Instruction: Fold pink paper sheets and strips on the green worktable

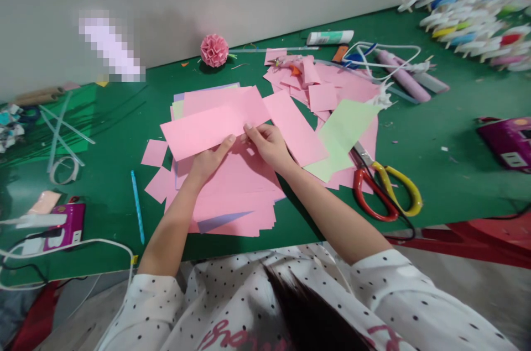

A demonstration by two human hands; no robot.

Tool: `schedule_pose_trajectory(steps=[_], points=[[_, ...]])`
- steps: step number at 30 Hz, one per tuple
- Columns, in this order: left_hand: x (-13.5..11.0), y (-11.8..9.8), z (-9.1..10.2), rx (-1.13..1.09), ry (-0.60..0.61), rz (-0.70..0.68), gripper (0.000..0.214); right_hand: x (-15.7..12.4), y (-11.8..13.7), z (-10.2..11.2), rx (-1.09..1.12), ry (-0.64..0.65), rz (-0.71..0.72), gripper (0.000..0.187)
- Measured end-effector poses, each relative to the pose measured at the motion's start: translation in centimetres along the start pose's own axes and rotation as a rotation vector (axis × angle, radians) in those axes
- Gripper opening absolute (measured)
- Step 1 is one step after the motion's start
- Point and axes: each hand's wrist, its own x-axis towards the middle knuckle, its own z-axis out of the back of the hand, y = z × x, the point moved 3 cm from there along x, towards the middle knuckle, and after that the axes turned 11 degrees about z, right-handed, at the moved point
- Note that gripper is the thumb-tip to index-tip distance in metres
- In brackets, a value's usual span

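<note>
Both my hands pinch the near edge of a long pink paper strip [207, 129], lifted a little above a stack of pink sheets [236, 196]. My left hand [208, 160] grips it with the thumb on top. My right hand [269, 143] holds the same edge just to the right, fingers closed on it. Another pink rectangle [295, 127] and a light green sheet [342, 135] lie to the right on the green table [435, 174].
Red-and-yellow scissors [384, 188] lie right of the papers. A pink paper ball [214, 50], a glue tube [329, 37], pink paper scraps [315, 83] and a white cord [381, 55] sit at the back. A blue pen [137, 204] and purple device [66, 226] are at left.
</note>
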Motion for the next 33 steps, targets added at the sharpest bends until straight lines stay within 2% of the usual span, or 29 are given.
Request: schedule_pose_trajectory(steps=[3, 7, 12, 17, 21, 24, 29, 33], points=[[-0.3, 0.0, 0.0, 0.014, 0.051, 0.065, 0.041, -0.5, 0.0, -0.4, -0.041, 0.129, 0.004, 0.054], [-0.3, 0.5, 0.4, 0.025, 0.080, 0.177, 0.046, -0.7, -0.1, -0.3, -0.086, 0.146, 0.031, 0.038], [0.2, 0.5, 0.4, -0.022, 0.070, 0.197, 0.046, -0.2, 0.0, 0.4, -0.120, -0.050, 0.044, 0.025], [-0.6, -1.7, 0.4, -0.045, 0.103, 0.193, 0.033, 0.5, 0.3, 1.5, -0.149, -0.213, 0.103, 0.020], [-1.3, -3.0, 0.9, 0.025, -0.015, 0.289, 0.033, 0.9, -0.1, 2.0, -0.083, -0.283, 0.074, 0.023], [-1.4, -3.0, 1.1, 0.017, -0.047, 0.311, 0.033, 1.0, -0.2, 1.7, -0.001, -0.251, 0.060, 0.028], [-1.1, -2.7, 0.7, -0.038, 0.049, 0.235, 0.031, 0.4, -0.1, 0.2, 0.125, -0.024, 0.053, 0.037], [-0.9, -1.8, 0.4, -0.080, 0.091, 0.219, 0.036, -0.1, -0.1, -0.2, 0.120, 0.028, 0.045, 0.038]])
